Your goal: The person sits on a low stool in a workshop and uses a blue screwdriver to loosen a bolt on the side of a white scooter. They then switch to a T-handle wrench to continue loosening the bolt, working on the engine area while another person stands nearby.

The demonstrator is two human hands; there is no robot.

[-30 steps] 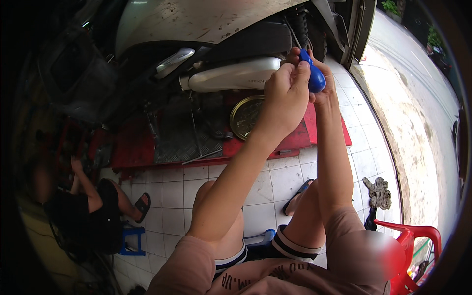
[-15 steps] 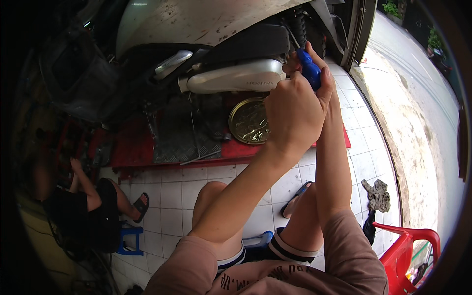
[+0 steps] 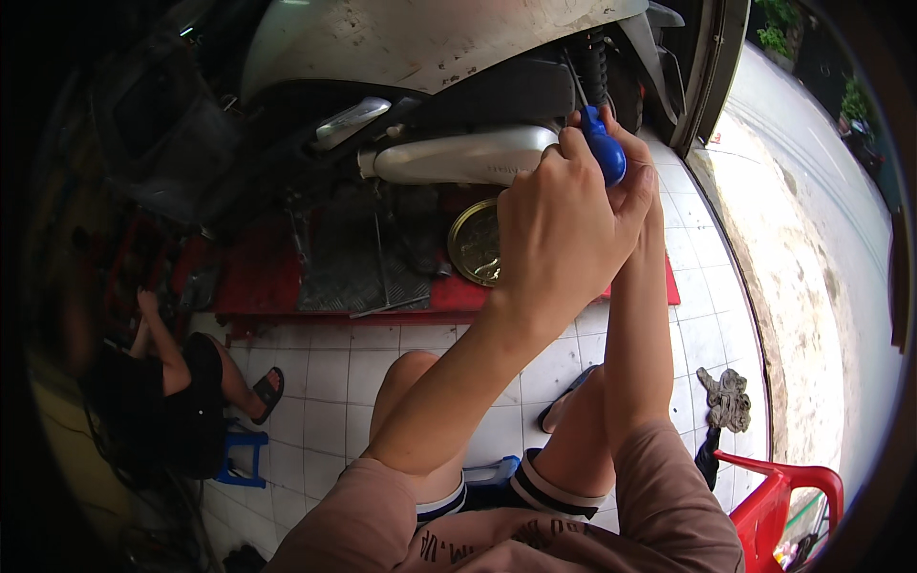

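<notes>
Both of my hands are raised against the rear of a scooter that stands on a red lift platform. My left hand wraps over the blue handle of a screwdriver. Behind it, my right hand grips the same handle from the right side. The screwdriver's shaft points up toward the black rear shock spring. A silver exhaust muffler lies just left of my hands.
A round brass-coloured tin lid lies on the platform under my left hand. Another person sits on a small blue stool at the left. A grey rag and a red plastic chair are at the right.
My hands and the screwdriver have shifted slightly and loom larger as my head has come closer. The grip on the blue handle is unchanged.
</notes>
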